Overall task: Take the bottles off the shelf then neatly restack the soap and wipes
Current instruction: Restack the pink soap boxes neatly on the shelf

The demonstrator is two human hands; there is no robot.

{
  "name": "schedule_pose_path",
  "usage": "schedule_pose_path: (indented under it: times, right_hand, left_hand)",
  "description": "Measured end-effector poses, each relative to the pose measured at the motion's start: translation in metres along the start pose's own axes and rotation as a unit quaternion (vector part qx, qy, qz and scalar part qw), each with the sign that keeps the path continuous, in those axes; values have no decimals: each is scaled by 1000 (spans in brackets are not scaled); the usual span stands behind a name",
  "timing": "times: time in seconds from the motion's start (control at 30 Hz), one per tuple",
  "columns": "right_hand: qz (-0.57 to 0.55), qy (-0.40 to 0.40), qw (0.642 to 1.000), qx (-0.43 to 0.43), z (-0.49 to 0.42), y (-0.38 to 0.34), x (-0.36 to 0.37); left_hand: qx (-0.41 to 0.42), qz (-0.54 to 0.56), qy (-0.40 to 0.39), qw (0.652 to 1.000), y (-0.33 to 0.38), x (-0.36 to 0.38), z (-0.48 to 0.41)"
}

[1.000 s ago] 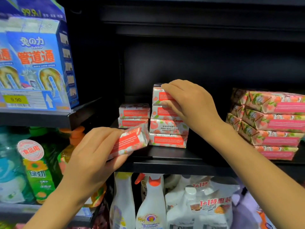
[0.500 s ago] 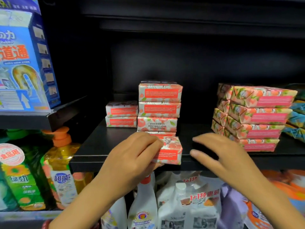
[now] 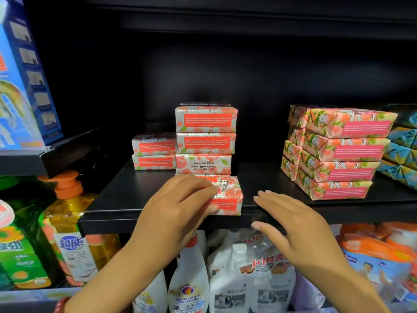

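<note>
**Q:** Status, left side?
**A:** The short stack [image 3: 154, 151] of two soap bars stood at the back left of the shelf [image 3: 126, 199]. The left hand [image 3: 180, 204] reached in from below and grasped a soap bar [image 3: 229, 197], with the fingers curled over its top and the thumb on its front face. The bar lay at the shelf's front edge, directly before the tall stack [image 3: 205, 141] of four bars.

**Q:** Right side?
**A:** The right hand [image 3: 293, 222] was released and held nothing. Its fingers were straight over the shelf edge and its thumb was at the front lip. Contact with the shelf could not be confirmed. The pink-wrapped stack [image 3: 338, 154] stood further right.

**Q:** Change from one second prior?
**A:** The right hand had left the top of the tall stack. The left hand had brought the bar down from mid-air, left of that stack, to the front edge.
</note>
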State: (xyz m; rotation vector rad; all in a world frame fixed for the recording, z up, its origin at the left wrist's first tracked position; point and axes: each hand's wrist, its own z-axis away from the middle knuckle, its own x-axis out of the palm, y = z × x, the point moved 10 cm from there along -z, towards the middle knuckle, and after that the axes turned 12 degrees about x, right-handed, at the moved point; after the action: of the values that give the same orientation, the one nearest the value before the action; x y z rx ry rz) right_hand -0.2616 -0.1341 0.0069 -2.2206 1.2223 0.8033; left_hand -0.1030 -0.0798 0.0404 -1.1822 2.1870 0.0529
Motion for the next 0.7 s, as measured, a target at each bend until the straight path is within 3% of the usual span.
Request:
schedule_pose_path:
  times: [0.7]
  right_hand:
    - [-6,4,1000,4,0,-1,-3]
  left_hand:
    - [-92,13,-7,996,-27,8,0]
